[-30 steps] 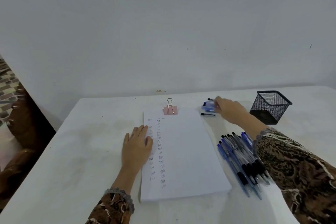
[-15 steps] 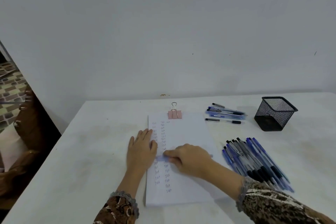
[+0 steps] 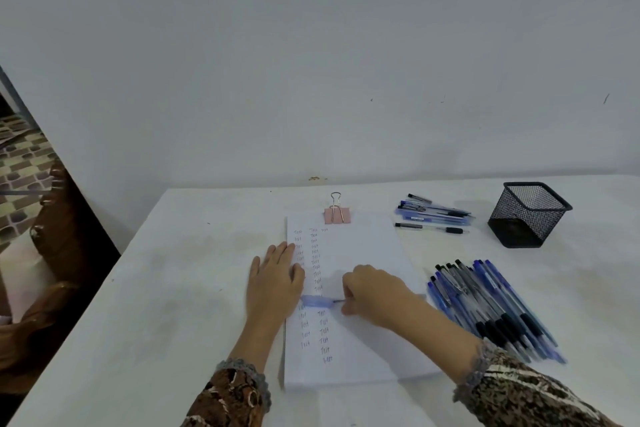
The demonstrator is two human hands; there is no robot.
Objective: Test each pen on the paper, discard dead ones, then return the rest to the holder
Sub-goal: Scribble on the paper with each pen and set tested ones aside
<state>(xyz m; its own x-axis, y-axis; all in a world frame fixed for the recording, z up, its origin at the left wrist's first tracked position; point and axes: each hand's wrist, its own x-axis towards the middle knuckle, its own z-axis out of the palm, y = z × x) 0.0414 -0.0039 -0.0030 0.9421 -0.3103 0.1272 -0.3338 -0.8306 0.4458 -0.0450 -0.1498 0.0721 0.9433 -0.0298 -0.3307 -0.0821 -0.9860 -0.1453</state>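
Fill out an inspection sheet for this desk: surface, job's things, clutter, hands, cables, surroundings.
Surface: white table, faintly smudged.
Job's things: paper with columns of "Test" marks, pink clip on its top edge; mesh holder at far right, no pens sticking out; big pen pile right of the paper; small pen pile beside the holder.
Clutter: nothing seen.
Hands: left hand flat on the paper's left edge; right hand holds a blurred blue pen over the paper.
Cables: nothing seen.
Surroundings: bare wall; brown wooden furniture at left.

Soft, even, dim-greyish light, faint shadows, no glare; slightly soft focus with wide-angle bending at edges.
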